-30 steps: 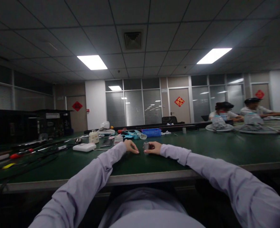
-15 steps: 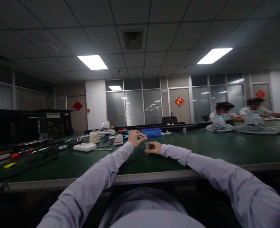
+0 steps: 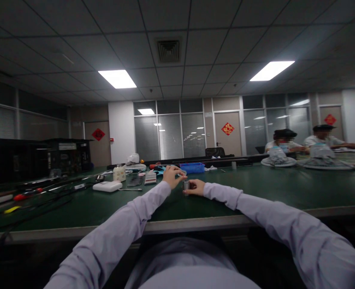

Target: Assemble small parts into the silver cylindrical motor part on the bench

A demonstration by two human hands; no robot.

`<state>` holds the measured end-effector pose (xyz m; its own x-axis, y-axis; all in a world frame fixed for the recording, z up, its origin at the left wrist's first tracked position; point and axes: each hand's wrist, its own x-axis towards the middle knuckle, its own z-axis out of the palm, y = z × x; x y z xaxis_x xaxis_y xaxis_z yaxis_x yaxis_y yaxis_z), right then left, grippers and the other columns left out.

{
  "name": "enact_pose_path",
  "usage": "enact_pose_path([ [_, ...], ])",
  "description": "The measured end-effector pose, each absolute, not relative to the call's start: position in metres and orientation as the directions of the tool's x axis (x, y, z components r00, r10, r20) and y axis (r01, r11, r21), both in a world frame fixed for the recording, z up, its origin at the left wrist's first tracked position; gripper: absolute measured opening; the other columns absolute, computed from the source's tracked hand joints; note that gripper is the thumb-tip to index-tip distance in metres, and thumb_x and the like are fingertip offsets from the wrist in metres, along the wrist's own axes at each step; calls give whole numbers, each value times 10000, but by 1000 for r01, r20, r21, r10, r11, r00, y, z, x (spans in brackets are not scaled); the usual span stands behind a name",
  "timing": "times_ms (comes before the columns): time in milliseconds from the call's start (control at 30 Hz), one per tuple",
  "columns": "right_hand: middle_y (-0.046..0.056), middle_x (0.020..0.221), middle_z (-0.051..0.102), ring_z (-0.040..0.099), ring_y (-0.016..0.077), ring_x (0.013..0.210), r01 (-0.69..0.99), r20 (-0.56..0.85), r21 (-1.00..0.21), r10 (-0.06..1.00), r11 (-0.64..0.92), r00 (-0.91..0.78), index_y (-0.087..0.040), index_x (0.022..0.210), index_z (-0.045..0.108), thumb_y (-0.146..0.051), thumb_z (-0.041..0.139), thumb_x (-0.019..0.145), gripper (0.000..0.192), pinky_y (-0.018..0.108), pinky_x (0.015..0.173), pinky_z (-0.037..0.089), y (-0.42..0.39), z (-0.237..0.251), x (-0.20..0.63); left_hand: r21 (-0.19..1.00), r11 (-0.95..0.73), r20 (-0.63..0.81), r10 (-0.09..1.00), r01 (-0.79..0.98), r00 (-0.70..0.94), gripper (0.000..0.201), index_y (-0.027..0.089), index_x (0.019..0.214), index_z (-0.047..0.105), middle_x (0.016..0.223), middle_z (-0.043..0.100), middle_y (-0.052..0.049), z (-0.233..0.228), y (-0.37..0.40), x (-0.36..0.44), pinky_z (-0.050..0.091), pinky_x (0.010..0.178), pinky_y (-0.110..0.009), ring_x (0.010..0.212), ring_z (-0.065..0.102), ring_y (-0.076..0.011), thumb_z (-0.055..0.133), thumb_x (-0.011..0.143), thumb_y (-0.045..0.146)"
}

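A small grey metal cylinder (image 3: 186, 186) stands upright on the green tabletop. Fingers and thumb of my right hand (image 3: 197, 187) wrap round its right side. Just above and to the left of its top is my left hand (image 3: 173, 177), palm down, with thumb and fingertips drawn together close to the rim. Anything between those fingertips is too small to make out. Behind my left hand sits a blue plastic tray (image 3: 192, 167), partly hidden by it.
Left of my hands lie a white power bank (image 3: 107, 186) with a short cable, a jar (image 3: 119, 174) and a small box (image 3: 150, 178). Cables and red-handled tools (image 3: 28, 194) spread farther left. Two fan-like units (image 3: 278, 157) stand at the right, with two people behind them.
My left hand has shifted slightly right, its fingertips now nearer the cylinder's top. The right hand and the cylinder have stayed in place.
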<state>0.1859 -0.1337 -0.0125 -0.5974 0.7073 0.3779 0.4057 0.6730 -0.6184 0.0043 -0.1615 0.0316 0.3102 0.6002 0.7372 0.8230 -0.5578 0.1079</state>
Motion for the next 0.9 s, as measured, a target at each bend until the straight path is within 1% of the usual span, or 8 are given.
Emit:
enact_pose_path([
  [133,65,1070,610,619,180,905,408,368,-612,701,677,-611,-134,1098,573,-297,561,904,254,371,776,535,-132,-14,186,113,-580,731,598,807,327,234,158,1022,619,1165,592,-83,31,-162,3,404,970,-483,1120,528,-237,562,881,336],
  [267,60,1051,617,622,177,893,409,396,-599,699,688,-595,-131,1080,581,-297,561,904,242,367,773,536,-129,-16,185,161,-604,716,616,781,328,235,162,1041,615,1181,586,-84,30,-162,4,403,976,-488,1126,527,-238,563,882,327],
  [433,72,1101,603,611,191,944,386,537,-555,672,737,-510,-143,1127,563,-302,555,908,271,394,815,523,-126,-12,184,297,-630,680,667,717,304,294,166,1144,567,1214,561,-95,31,-154,0,441,940,-479,1102,544,-238,528,904,332],
  [500,76,1120,598,603,199,977,378,601,-526,647,762,-469,-146,1135,560,-306,548,911,275,411,843,510,-126,-7,186,366,-642,625,706,674,333,312,156,1166,547,1170,580,-92,30,-150,-5,487,880,-448,1031,582,-223,532,905,324],
  [600,74,1118,603,594,204,1004,390,660,-480,616,786,-430,-143,1090,584,-306,544,913,243,422,868,496,-126,0,189,467,-632,504,765,619,401,306,141,1156,543,1070,612,-76,20,-145,-12,540,761,-376,883,625,-181,548,899,307],
  [667,70,1105,610,594,201,1002,411,669,-459,610,788,-423,-143,1055,599,-300,553,908,220,420,873,492,-126,3,190,517,-616,434,787,595,438,300,138,1148,544,1035,619,-68,11,-143,-14,548,721,-350,833,630,-166,556,895,300],
  [733,67,1093,615,597,197,992,430,663,-451,616,782,-426,-143,1036,606,-300,560,903,210,415,871,493,-128,5,189,551,-602,394,798,578,455,305,139,1152,541,1032,619,-67,3,-142,-12,548,722,-350,829,630,-164,562,892,298],
  [900,61,1077,621,603,195,974,443,622,-482,652,756,-434,-143,1022,612,-308,562,902,211,405,860,500,-130,9,184,594,-575,379,817,563,435,323,144,1171,532,1064,611,-73,-1,-145,-4,541,762,-376,875,626,-180,567,889,298],
])
